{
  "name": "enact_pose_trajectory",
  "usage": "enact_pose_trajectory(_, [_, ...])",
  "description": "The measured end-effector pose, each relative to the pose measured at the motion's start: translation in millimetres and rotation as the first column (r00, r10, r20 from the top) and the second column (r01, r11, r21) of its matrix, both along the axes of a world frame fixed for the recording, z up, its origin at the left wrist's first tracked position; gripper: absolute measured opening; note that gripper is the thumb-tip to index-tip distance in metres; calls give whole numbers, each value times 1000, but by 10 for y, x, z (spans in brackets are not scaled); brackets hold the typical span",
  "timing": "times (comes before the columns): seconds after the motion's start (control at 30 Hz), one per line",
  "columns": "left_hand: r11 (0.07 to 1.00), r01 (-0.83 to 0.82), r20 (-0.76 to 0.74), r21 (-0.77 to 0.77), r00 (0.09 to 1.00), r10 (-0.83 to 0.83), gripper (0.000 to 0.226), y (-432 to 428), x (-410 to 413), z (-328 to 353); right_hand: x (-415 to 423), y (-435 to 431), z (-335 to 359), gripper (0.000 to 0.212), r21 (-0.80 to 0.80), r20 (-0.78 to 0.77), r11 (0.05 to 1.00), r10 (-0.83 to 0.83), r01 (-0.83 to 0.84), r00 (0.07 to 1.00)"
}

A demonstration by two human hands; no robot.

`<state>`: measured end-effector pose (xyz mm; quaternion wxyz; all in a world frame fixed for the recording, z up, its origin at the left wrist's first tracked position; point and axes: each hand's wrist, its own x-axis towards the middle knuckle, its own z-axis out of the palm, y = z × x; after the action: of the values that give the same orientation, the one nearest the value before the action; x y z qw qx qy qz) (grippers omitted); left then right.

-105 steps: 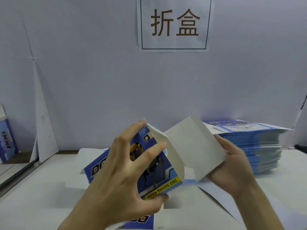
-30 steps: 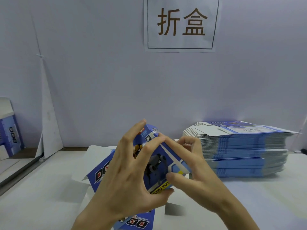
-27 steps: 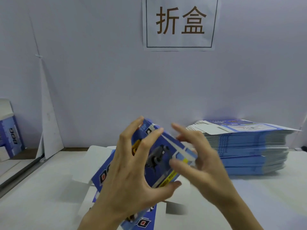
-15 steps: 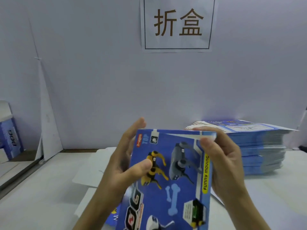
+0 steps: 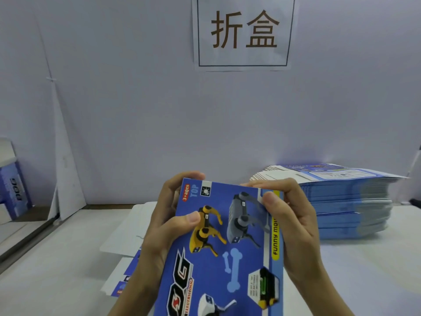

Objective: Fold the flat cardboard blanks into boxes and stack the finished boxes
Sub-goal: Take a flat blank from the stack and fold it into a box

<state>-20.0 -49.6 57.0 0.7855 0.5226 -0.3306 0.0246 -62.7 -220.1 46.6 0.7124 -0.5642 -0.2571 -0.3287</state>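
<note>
I hold a blue toy-dog box [image 5: 230, 252] up in front of me, its printed front face toward the camera. My left hand [image 5: 166, 222] grips its left edge, thumb on the front and fingers curled behind. My right hand [image 5: 293, 222] grips the upper right corner, thumb on the face and fingers over the top edge. A tall stack of flat blue blanks [image 5: 341, 206] lies on the table to the right. Another flat blank [image 5: 123, 265] lies on the table under my left arm, partly hidden.
A white table [image 5: 57, 270] runs to a lavender back wall with a paper sign [image 5: 243, 33]. A folded blue box [image 5: 13, 190] stands at the far left edge. A white cardboard sheet [image 5: 66, 179] leans against the wall on the left.
The white flap has been folded shut and the box turned so its front face points at me. Both hands shifted to grip its upper edges and raised it slightly.
</note>
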Motion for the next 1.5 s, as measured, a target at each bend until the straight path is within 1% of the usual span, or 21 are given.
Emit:
enact_pose_trajectory(0.13, [999,-21,-54,-42,998,19,63,30,-11,-48,30,7,-27,15,0,-6,999,-36,36,999])
enact_pose_trajectory(0.3, [998,-40,-58,-47,998,37,40,39,-52,-133,15,23,-11,17,-8,-59,999,-45,44,997])
enact_pose_trajectory(0.5, [997,-28,-33,-65,999,25,40,51,-50,-116,5,36,-16,13,7,-17,999,-53,53,998])
enact_pose_trajectory(0.63, [997,-40,-30,-62,999,38,36,12,-82,-125,5,5,4,24,6,-18,999,-50,50,999])
enact_pose_trajectory(0.73, [997,-42,-2,-61,999,42,33,16,-92,-107,24,-11,-4,9,-18,34,996,-91,92,995])
enact_pose_trajectory(0.77, [997,-40,9,-60,999,41,34,30,-99,-88,44,-15,-29,14,-38,36,991,-126,128,991])
enact_pose_trajectory(0.83, [993,-79,33,-91,996,82,33,58,-101,-49,89,-15,-68,35,-91,-21,984,-154,151,988])
enact_pose_trajectory(0.87, [981,-133,27,-140,990,138,33,71,-88,-36,102,-22,-68,43,-120,-77,985,-131,121,988])
enact_pose_trajectory(0.93, [926,-283,-58,-251,959,277,28,119,-36,-18,117,-50,-63,62,-241,-235,970,-27,-32,972])
enact_pose_trajectory(1.0, [875,-370,-172,-310,928,332,23,161,8,-25,126,-63,-67,74,-316,-422,918,92,-241,902])
enact_pose_trajectory(1.03, [865,-388,-215,-319,918,333,23,172,30,-42,133,-54,-73,74,-297,-482,900,147,-320,863])
enact_pose_trajectory(1.07, [859,-399,-249,-320,910,330,23,173,51,-68,129,-28,-70,74,-247,-517,906,178,-344,838])
enact_pose_trajectory(1.1, [856,-408,-277,-318,903,328,23,163,76,-96,133,-7,-71,73,-191,-528,930,172,-313,832])
enact_pose_trajectory(1.17, [854,-419,-313,-308,892,325,24,131,123,-140,146,3,-43,73,-105,-531,984,65,-142,845])
enact_pose_trajectory(1.23, [881,-381,-299,-280,907,297,36,108,157,-165,177,-36,-35,58,13,-540,1000,20,-16,841])
enact_pose_trajectory(1.3, [938,-260,-245,-230,948,202,52,105,168,-164,195,-85,-33,27,201,-573,978,78,48,816])
enact_pose_trajectory(1.33, [967,-191,-217,-167,964,153,60,109,179,-175,194,-98,-30,13,281,-589,955,93,95,803])
enact_pose_trajectory(1.37, [986,-158,-202,-62,969,142,65,110,186,-186,207,-118,-52,10,351,-596,924,98,149,797])
enact_pose_trajectory(1.4, [983,-174,-210,60,961,183,65,104,193,-197,200,-115,-46,14,415,-607,891,119,185,786])
enact_pose_trajectory(1.47, [948,-220,-255,232,926,277,49,82,215,-220,217,-134,-60,18,507,-614,837,183,205,768])
enact_pose_trajectory(1.5, [947,-204,-296,248,915,275,38,69,234,-241,234,-150,-75,18,502,-622,845,203,186,756])
